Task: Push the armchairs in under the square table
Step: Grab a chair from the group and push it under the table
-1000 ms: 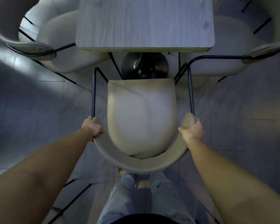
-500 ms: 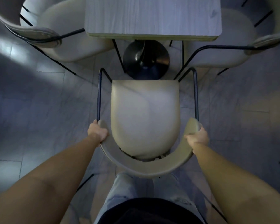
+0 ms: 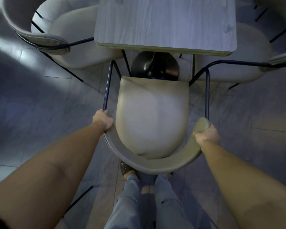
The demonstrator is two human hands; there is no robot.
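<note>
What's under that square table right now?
Under the square table you can see its round black base and thin black chair legs. The side chairs' seats reach under its edges. The tabletop hides the rest beneath it.

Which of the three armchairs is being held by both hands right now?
The middle armchair, nearest the person: the left hand and right hand grip its curved backrest ends. The armchairs at the table's sides are untouched.
</note>
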